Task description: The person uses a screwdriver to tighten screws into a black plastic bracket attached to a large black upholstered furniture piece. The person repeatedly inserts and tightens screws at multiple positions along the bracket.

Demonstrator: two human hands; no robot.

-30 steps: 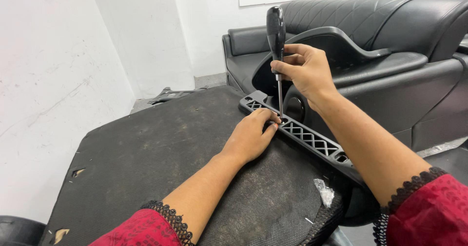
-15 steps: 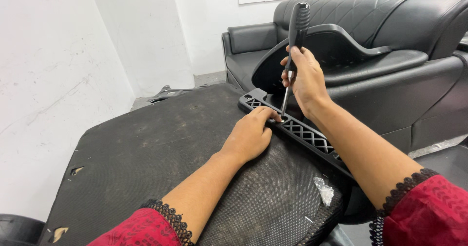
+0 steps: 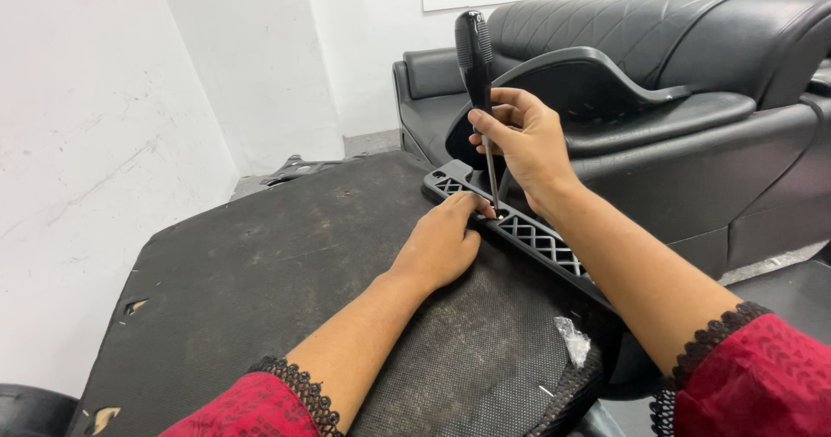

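Note:
My right hand (image 3: 526, 147) grips a black-handled screwdriver (image 3: 475, 61) held upright, its metal shaft running down to a black plastic lattice strip (image 3: 541, 240). The tip meets the strip near its left end, just beside my left fingertips. My left hand (image 3: 441, 242) lies flat on the dark felt panel (image 3: 260, 273), fingers resting against the strip's edge and holding nothing. The strip runs diagonally along the panel's right edge. Both wrists wear red sleeves with black lace cuffs.
A black leather sofa (image 3: 692, 82) stands right behind the strip, with a curved black plastic part (image 3: 597, 73) lying on it. A white wall (image 3: 104, 143) borders the left. A small clear plastic scrap (image 3: 573, 340) lies on the mesh section of the panel.
My right hand has swung the screwdriver from a rightward lean back to near upright, the handle moving left. The left hand has stayed on the panel by the strip.

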